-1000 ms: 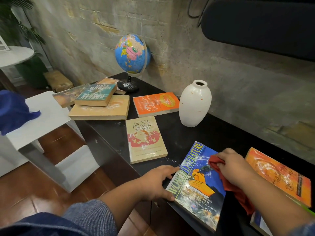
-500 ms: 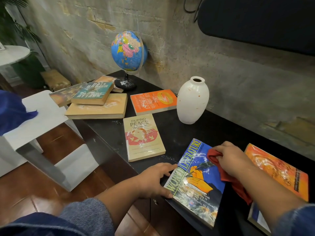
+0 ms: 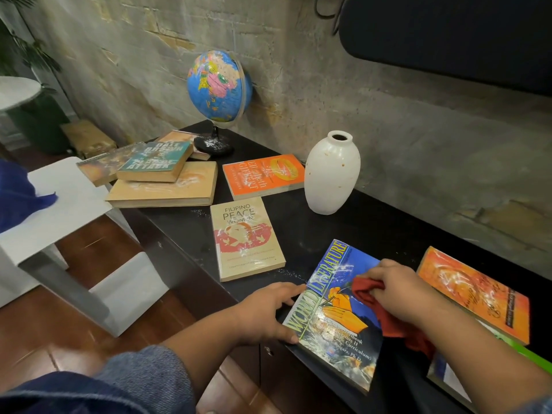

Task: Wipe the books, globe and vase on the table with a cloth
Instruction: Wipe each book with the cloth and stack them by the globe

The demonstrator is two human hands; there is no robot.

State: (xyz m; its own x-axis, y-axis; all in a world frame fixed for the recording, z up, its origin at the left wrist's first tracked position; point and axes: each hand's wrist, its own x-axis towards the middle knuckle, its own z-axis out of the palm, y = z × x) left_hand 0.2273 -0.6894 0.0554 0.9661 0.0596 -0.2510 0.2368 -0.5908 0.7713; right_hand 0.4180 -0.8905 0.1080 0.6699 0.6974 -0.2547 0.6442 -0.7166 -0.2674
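— At the worktop's [image 3: 298, 225] near edge, why the flat left hand [image 3: 263, 315]?
— Straight fingers [image 3: 289, 291] steady the World Literature book [image 3: 337, 318]; right hand's [image 3: 400, 294] curled fingers grip the red cloth [image 3: 367, 291] on its cover.

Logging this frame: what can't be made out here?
1. Head view: the right hand and red cloth cover part of the World Literature book.
2. Head view: the lower-right book is cut off by the frame edge and crossed by the forearm.
3. Head view: the near orange book's script title is too smeared to read.
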